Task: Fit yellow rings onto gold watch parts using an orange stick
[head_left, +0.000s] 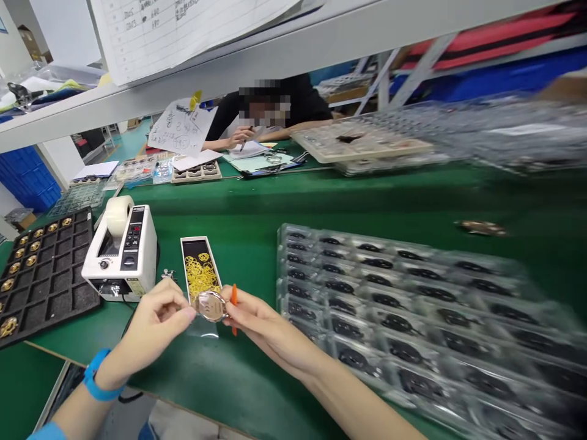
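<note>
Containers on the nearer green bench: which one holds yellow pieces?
The white box right of the tape dispenser; the black tray holds gold parts, the clear tray dark ones.

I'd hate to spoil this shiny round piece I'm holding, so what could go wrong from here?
The right hand holds the shiny round piece and an orange tool close together, so the tool might scratch the reflective surface. Its bare grip could also leave smudges there. The left hand is near the white box of yellow rings, so a bump might spill some.
</note>
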A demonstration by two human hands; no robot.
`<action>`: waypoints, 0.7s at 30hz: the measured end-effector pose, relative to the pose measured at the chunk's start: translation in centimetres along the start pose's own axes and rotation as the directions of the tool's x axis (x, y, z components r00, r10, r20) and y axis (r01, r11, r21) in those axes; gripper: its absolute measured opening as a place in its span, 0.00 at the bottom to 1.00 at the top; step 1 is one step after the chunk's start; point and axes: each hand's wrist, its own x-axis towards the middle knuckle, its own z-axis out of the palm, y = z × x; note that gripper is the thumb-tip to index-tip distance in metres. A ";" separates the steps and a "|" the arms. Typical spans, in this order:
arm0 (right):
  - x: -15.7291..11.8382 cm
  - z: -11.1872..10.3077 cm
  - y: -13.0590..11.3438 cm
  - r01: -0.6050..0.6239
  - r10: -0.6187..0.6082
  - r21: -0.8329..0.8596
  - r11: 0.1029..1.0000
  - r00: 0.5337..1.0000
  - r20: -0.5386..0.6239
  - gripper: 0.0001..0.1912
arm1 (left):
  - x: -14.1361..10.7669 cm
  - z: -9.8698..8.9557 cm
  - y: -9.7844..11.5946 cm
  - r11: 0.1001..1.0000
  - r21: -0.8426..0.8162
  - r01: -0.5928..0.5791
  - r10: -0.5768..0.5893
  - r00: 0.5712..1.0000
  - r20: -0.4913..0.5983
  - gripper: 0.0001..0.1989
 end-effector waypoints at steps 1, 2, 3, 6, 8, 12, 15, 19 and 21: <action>0.0 0.0 0.1 0.009 -0.009 0.017 1.000 1.000 0.009 0.28 | 0.2 0.6 -0.3 1.000 0.013 0.016 -0.016 1.000 0.010 0.15; 0.0 0.0 0.2 0.020 -0.020 0.031 0.999 1.000 0.021 0.28 | 0.4 1.0 -0.6 0.999 0.030 0.029 -0.030 0.999 0.016 0.15; 0.0 0.1 0.2 0.028 -0.030 0.040 0.999 0.999 0.034 0.27 | 0.6 1.3 -0.9 0.998 0.046 0.040 -0.041 0.999 0.020 0.15; 0.0 0.2 0.2 0.045 -0.048 0.050 0.998 0.997 0.060 0.26 | 0.9 1.6 -1.4 0.995 0.087 0.047 -0.050 0.998 0.035 0.14; 0.0 0.3 0.2 0.043 -0.046 0.044 0.998 0.997 0.064 0.25 | 0.9 1.5 -1.5 0.994 0.095 0.045 -0.050 0.997 0.053 0.14; 0.0 0.3 0.2 0.040 -0.042 0.035 0.999 0.996 0.074 0.25 | 1.0 1.2 -1.7 0.994 0.101 0.051 -0.058 0.996 0.071 0.14; 0.0 0.3 0.2 0.050 -0.053 0.033 0.998 0.995 0.080 0.24 | 1.0 1.2 -1.9 0.994 0.096 0.051 -0.056 0.997 0.049 0.13; 0.0 0.3 0.1 0.034 -0.035 0.021 0.999 0.997 0.062 0.25 | 1.1 1.6 -2.1 0.993 0.114 0.040 -0.043 0.999 0.024 0.12; -0.1 0.2 0.1 0.027 -0.028 0.018 0.999 0.999 0.045 0.26 | 1.0 1.9 -2.1 0.989 0.147 0.030 -0.031 0.999 0.008 0.11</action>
